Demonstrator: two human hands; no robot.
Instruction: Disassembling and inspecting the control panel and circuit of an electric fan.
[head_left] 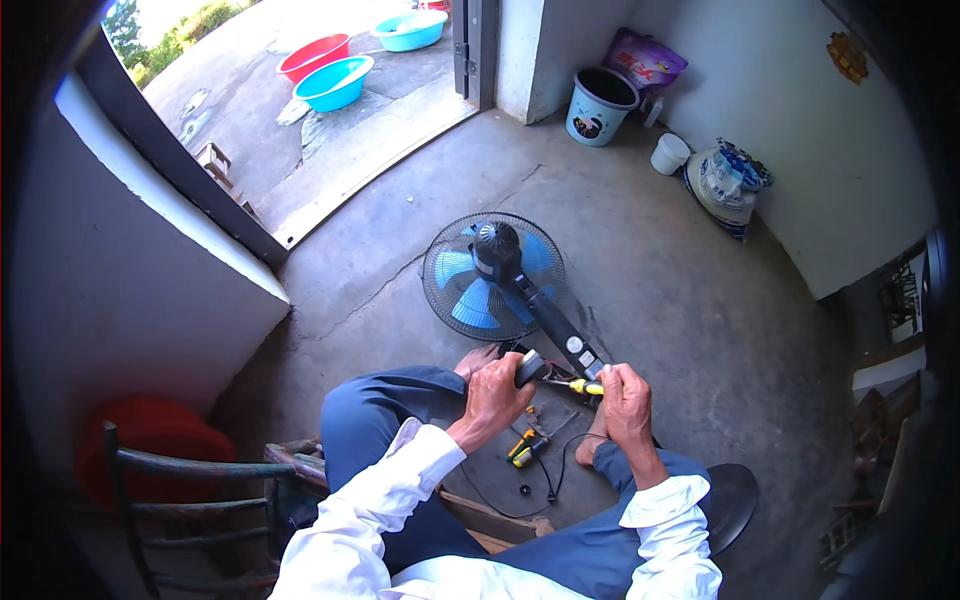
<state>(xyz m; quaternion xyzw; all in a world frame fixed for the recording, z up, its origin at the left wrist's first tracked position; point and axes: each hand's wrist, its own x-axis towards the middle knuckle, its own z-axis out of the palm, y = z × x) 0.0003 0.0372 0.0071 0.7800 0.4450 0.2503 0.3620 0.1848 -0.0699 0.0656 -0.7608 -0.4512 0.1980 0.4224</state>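
Note:
My left hand (494,402) is closed round a small dark block-like part with a pale face (531,367). At the lower end of the fan's black pole (560,328), my right hand (626,405) is closed on a screwdriver with a yellow and black handle (586,387). The screwdriver points left, toward the dark part, with thin reddish wires beside it. The pole leads up to the electric fan (494,275), which lies on the floor with its blue blades inside a black wire guard. My fingers partly hide the joint between part and pole.
Between my legs lie yellow-handled tools (527,447) and a black cord with a plug (551,494). A black disc (734,508) is beside my right knee, a wooden chair (190,510) at left. A bucket (600,107) stands by the far wall; basins (334,84) sit outside the doorway.

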